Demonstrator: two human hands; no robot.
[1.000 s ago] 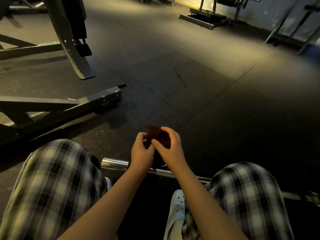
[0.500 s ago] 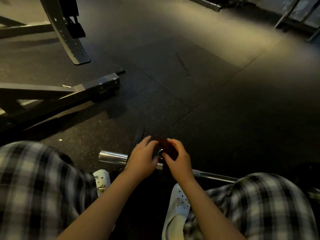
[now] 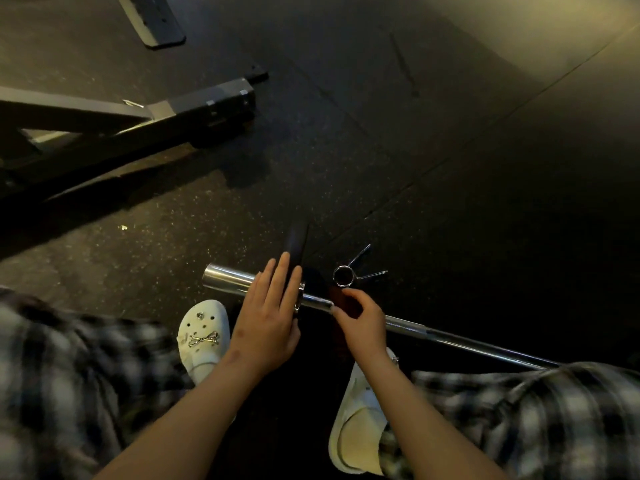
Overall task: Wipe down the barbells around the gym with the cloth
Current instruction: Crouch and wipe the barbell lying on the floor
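Open floor (image 3: 450,202) beyond barbell (image 3: 450,336), save spring clip (image 3: 343,276) and upright plate (image 3: 295,242)

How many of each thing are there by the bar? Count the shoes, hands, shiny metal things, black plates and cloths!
White shoes: 2 (left shoe, right shoe)
Hands: 2 (left hand, right hand)
Shiny metal things: 2 (barbell, spring collar)
Black plates: 1 (weight plate)
Dark red cloths: 1 (cloth)
Total: 8
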